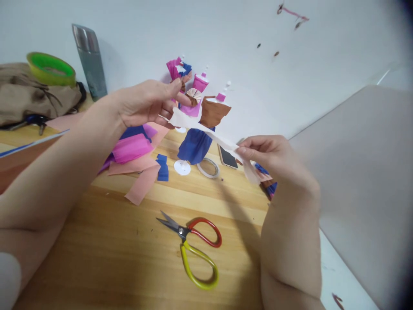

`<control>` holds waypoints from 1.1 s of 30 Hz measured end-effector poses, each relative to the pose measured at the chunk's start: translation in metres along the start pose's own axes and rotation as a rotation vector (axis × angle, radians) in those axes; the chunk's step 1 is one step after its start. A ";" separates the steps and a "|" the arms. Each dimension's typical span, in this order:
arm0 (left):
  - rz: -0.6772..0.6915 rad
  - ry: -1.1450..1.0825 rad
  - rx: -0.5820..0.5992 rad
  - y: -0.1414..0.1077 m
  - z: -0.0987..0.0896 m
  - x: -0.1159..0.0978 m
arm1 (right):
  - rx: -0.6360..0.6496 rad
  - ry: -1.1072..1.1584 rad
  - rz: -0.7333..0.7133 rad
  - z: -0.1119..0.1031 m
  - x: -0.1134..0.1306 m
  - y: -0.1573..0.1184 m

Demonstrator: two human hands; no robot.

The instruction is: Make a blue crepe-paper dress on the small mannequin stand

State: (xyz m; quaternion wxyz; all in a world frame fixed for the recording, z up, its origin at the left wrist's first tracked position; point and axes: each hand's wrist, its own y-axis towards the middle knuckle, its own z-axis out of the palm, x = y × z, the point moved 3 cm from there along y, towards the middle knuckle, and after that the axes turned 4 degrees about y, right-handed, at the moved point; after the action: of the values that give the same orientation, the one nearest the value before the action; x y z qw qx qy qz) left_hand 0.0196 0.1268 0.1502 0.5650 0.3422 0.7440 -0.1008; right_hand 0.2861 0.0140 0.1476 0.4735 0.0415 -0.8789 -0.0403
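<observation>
A long strip of thin white paper [219,140] stretches between my hands above the table, sagging and twisted a little. My left hand [151,101] has its lower fingers closed on the strip's left end. By its index fingertip is a small pleated cream rosette [194,96]; whether the finger touches it I cannot tell. My right hand [267,153] pinches the strip between thumb and fingers, and a loose end hangs below. Behind the strip stands a small dress-form figure with a brown top [214,113] and blue skirt [195,145] on a round white base [182,167].
Scissors [182,232] with red and yellow handles lie partly spread in front. Pink, peach and blue paper pieces [134,146] lie left of centre. A tape roll [208,168] and phone [227,156] rest behind. A bottle [90,62] and brown bag [38,97] stand back left.
</observation>
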 end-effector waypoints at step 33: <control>0.226 0.129 -0.261 0.001 0.004 -0.005 | 0.025 0.154 0.067 0.006 -0.006 0.006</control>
State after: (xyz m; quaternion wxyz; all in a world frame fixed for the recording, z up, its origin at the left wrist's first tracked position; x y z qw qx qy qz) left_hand 0.0238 0.1237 0.1536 0.5634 0.3532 0.7423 0.0829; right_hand 0.2840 0.0213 0.1396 0.5403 0.0208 -0.8411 -0.0102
